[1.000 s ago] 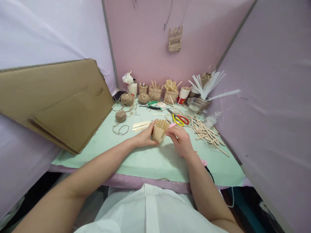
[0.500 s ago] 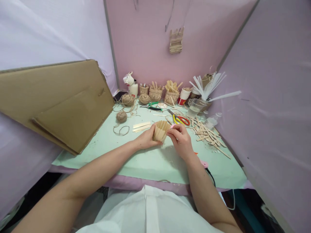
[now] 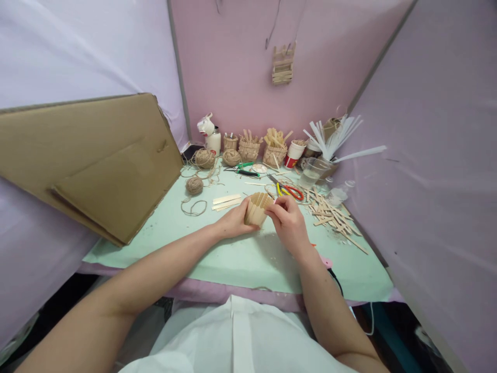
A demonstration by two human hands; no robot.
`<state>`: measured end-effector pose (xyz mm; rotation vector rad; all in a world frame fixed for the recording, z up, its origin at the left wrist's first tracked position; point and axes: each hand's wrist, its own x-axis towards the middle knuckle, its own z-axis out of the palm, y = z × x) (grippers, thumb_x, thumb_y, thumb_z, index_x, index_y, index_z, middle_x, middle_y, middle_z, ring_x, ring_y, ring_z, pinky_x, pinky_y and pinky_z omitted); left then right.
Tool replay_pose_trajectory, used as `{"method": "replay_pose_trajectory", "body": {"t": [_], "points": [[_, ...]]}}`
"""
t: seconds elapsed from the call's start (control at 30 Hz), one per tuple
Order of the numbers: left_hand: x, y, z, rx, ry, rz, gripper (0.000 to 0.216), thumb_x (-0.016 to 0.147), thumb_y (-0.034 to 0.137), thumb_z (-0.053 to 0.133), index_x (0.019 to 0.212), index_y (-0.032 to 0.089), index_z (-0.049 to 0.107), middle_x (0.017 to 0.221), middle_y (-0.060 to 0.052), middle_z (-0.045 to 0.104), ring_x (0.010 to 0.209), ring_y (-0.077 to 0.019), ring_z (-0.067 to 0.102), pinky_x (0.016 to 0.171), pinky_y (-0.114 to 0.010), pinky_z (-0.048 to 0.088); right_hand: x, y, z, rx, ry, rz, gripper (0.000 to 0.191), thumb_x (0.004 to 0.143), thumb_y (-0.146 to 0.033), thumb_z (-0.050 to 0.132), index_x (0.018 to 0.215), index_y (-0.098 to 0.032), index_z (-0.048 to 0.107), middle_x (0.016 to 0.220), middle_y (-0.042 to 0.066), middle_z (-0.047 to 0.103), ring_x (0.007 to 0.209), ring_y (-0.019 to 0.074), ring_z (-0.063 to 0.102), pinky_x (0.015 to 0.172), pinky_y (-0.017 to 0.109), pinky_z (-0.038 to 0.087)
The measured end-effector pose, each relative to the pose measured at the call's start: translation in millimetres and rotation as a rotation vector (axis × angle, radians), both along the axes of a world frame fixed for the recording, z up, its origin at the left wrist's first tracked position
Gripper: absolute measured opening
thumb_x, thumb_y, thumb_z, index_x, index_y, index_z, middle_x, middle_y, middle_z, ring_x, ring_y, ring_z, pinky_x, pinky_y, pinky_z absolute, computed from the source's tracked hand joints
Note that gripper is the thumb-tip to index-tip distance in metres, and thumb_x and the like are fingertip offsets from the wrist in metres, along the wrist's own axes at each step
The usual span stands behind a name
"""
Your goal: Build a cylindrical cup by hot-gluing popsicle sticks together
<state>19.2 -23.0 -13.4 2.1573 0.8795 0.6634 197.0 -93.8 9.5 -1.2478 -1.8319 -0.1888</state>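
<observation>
A small cup built of upright wooden sticks (image 3: 256,208) rests tilted over the pale green table (image 3: 233,259), near its middle. My left hand (image 3: 233,221) curls round the cup's left side. My right hand (image 3: 287,221) presses its fingers together against the cup's right rim. A pink tool (image 3: 325,262) lies partly hidden under my right wrist, and I cannot tell whether the hand grips it.
A large cardboard sheet (image 3: 85,160) leans over the table's left side. Twine balls (image 3: 193,185), flat sticks (image 3: 226,201), scissors (image 3: 286,190), a heap of loose sticks (image 3: 334,217), stick baskets (image 3: 274,153) and cups stand behind. Fabric walls close in on three sides.
Both hands stay on the stick cup. My right hand's fingers have shifted a little along the cup's right rim; the cup has barely moved.
</observation>
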Motion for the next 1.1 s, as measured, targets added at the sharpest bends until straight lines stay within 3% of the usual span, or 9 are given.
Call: {"method": "replay_pose_trajectory", "body": {"t": [0.43, 0.57, 0.67, 0.8, 0.93, 1.1], "points": [[-0.4, -0.7, 0.6, -0.007, -0.003, -0.001, 0.083, 0.066, 0.037, 0.074, 0.136, 0.019, 0.035, 0.123, -0.01, 0.06, 0.109, -0.0301, 0.06, 0.09, -0.04, 0.048, 1.9, -0.7, -5.7, -0.016, -0.037, 0.009, 0.015, 0.091, -0.022, 0.053, 0.099, -0.026, 0.065, 0.111, 0.008, 0.05, 0.089, 0.0188, 0.054, 0.069, 0.032, 0.049], [-1.1, 4.9, -0.5, -0.076, -0.133, -0.014, 0.084, 0.064, 0.036, 0.076, 0.135, 0.017, 0.036, 0.13, -0.013, 0.055, 0.118, -0.0307, 0.055, 0.097, -0.043, 0.045, 4.9, -3.9, -6.7, 0.052, 0.139, 0.021, 0.024, 0.088, -0.025, 0.06, 0.112, -0.025, 0.06, 0.115, 0.01, 0.047, 0.09, 0.0185, 0.056, 0.076, 0.035, 0.051], [-2.7, 11.9, -0.1, -0.226, -0.313, -0.069, 0.092, 0.062, 0.036, 0.079, 0.138, 0.016, 0.031, 0.138, -0.018, 0.048, 0.127, -0.0326, 0.049, 0.101, -0.046, 0.044, 8.2, -5.2, -7.6, 0.079, 0.351, -0.017, 0.027, 0.088, -0.03, 0.061, 0.114, -0.024, 0.057, 0.111, 0.008, 0.05, 0.087, 0.0174, 0.057, 0.072, 0.033, 0.051], [-6.2, 15.2, 4.5, -0.407, -0.38, -0.196, 0.093, 0.063, 0.039, 0.08, 0.139, 0.018, 0.031, 0.142, -0.017, 0.047, 0.131, -0.0357, 0.045, 0.103, -0.05, 0.043, 6.8, -3.2, -11.9, -0.166, 0.551, 0.092, 0.026, 0.09, -0.035, 0.056, 0.113, -0.023, 0.053, 0.109, 0.008, 0.056, 0.095, 0.0188, 0.058, 0.078, 0.035, 0.051], [-7.3, 11.3, 9.6, -0.453, -0.426, -0.28, 0.089, 0.065, 0.038, 0.081, 0.139, 0.019, 0.034, 0.144, -0.017, 0.046, 0.132, -0.0361, 0.044, 0.104, -0.051, 0.042, -1.5, -3.3, -14.1, -0.431, 0.603, 0.274, 0.042, 0.086, -0.037, 0.059, 0.123, -0.024, 0.044, 0.127, 0.011, 0.052, 0.113, 0.022, 0.056, 0.088, 0.039, 0.052], [-4.7, 10.5, 9.8, -0.543, -0.527, -0.305, 0.085, 0.07, 0.038, 0.079, 0.14, 0.018, 0.035, 0.139, -0.019, 0.051, 0.126, -0.0359, 0.051, 0.101, -0.051, 0.044, -8.2, -8.4, -11.8, -0.551, 0.531, 0.343, 0.065, 0.08, -0.031, 0.065, 0.137, -0.026, 0.034, 0.142, 0.012, 0.042, 0.128, 0.0248, 0.047, 0.099, 0.046, 0.049]]}}
